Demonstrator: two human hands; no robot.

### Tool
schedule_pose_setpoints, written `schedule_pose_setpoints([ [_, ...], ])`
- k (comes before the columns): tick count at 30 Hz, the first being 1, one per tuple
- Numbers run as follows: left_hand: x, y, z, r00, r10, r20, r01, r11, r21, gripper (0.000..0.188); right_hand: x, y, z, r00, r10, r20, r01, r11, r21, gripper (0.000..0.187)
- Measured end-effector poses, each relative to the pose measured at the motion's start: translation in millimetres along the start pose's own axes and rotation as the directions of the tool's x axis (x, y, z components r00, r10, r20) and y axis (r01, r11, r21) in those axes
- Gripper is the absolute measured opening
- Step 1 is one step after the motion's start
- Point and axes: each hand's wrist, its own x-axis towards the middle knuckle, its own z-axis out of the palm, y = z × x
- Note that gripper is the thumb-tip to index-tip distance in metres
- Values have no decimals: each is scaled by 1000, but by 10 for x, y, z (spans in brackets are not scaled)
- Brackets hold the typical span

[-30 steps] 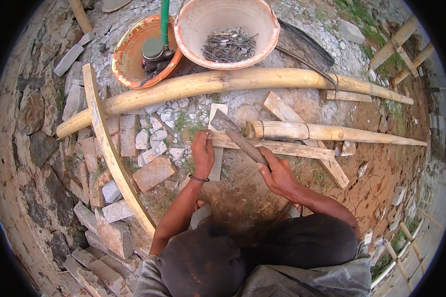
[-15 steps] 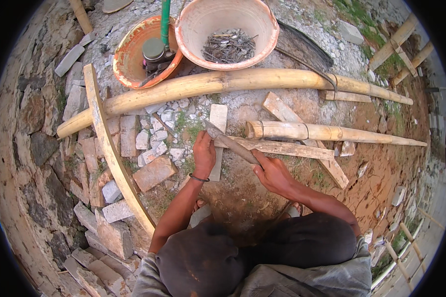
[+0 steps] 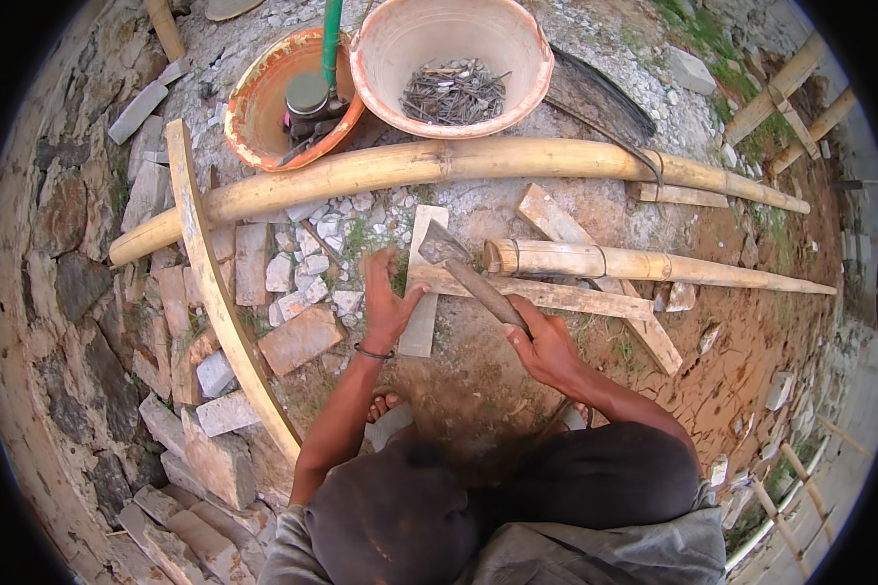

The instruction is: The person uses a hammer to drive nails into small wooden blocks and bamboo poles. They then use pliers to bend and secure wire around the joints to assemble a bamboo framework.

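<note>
My right hand (image 3: 548, 349) is closed round the handle of a hammer (image 3: 483, 290), whose grey metal head is held up over the left end of a narrow wooden plank (image 3: 576, 296). To the left of the head, my left hand (image 3: 388, 304) is raised with its thumb spread from the fingers. Nothing shows in it, and its fingertips are slightly blurred. The thumb is near the plank's left end. Under that end lies a flat pale piece (image 3: 419, 330), pointing away from me.
A long bamboo pole (image 3: 361, 176) lies across the ground, with a shorter one (image 3: 644, 263) nearer. A pale bucket (image 3: 385, 58) holds nails; an orange bucket (image 3: 254, 112) holds tools. A wooden strip (image 3: 217, 292) curves at left beside bricks (image 3: 302, 339) and a stone wall (image 3: 63, 214).
My left hand has come away from the hammer's head, moved a little left and spread its thumb. The hammer's head has shifted right and its face has turned.
</note>
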Motion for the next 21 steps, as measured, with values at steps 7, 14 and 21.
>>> schedule_pose_setpoints([
  [7, 18, -222, -19, 938, 133, 320, -166, 983, 78, 64, -29, -46, -75, 996, -59, -64, 62, 997, 37, 43],
  [14, 51, -396, 13, 943, 66, 325, -81, 996, 33, 63, -65, -120, -74, 966, -234, -109, 237, 972, 13, 44],
  [21, 132, -489, 33, 921, 31, 389, -31, 1000, -8, 66, 115, -184, -63, 988, 96, 124, -76, 985, -158, 43],
])
